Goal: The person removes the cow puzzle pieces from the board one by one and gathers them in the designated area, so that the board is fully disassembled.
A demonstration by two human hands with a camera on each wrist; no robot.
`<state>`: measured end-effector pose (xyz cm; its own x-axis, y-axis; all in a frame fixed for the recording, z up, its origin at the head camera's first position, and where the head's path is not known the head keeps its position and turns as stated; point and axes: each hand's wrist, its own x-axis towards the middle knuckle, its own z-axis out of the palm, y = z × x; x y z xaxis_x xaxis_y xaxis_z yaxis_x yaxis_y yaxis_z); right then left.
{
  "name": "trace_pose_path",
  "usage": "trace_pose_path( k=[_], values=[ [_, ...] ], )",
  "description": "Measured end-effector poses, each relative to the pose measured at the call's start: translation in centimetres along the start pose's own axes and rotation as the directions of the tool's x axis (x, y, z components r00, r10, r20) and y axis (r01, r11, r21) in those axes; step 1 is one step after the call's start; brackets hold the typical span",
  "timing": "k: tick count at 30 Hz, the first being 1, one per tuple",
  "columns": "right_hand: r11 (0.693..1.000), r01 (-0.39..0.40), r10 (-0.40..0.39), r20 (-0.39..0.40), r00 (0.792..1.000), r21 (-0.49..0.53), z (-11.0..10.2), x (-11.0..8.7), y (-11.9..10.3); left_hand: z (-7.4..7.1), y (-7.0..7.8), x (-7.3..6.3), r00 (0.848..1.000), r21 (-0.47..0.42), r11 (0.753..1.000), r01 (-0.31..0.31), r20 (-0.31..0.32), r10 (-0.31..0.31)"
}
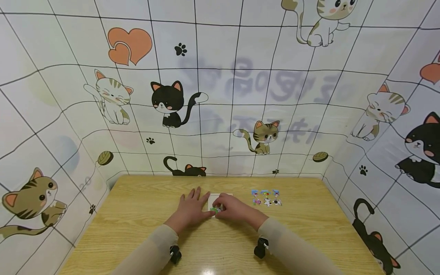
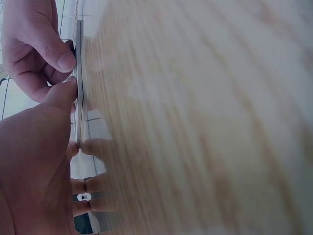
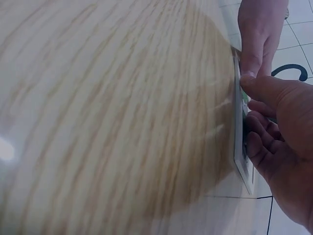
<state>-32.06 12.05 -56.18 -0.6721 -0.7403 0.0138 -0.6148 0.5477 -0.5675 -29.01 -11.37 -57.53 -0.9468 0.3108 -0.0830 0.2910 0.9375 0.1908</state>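
In the head view a small white-bordered puzzle board [image 1: 212, 197] lies flat on the wooden table, with colourful green-and-grey pieces [image 1: 216, 209] in its lower left part. My left hand [image 1: 191, 209] rests with its fingers spread at the board's left side, its thumb on the lower left edge. Over the board, my right hand [image 1: 237, 209] has thumb and fingers curled together, pinching a puzzle piece that they mostly hide. Both thumbs come close together in the right wrist view, where the board [image 3: 238, 132] shows edge-on.
To the right of the board, several loose puzzle pieces [image 1: 267, 202] lie in two rows on the table [image 1: 295, 233]. A cloth wall [image 1: 220, 88] printed with cats rises behind the table and along its sides. Dark wrist cameras [image 1: 175, 254] hang under both sleeves.
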Motion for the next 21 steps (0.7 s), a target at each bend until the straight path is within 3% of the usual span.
trace_pose_path(
  k=[10, 21],
  values=[
    [1.000, -0.003, 0.003, -0.014, 1.000, -0.005, 0.1, 0.1, 0.1, -0.7, -0.4, -0.1, 0.999, 0.017, 0.999, -0.028, 0.019, 0.028],
    [1.000, -0.009, 0.009, 0.001, 1.000, 0.021, 0.0, -0.1, -0.1, -1.8, -1.2, 0.3, 0.993, 0.077, 0.994, -0.081, 0.088, 0.074]
  ],
)
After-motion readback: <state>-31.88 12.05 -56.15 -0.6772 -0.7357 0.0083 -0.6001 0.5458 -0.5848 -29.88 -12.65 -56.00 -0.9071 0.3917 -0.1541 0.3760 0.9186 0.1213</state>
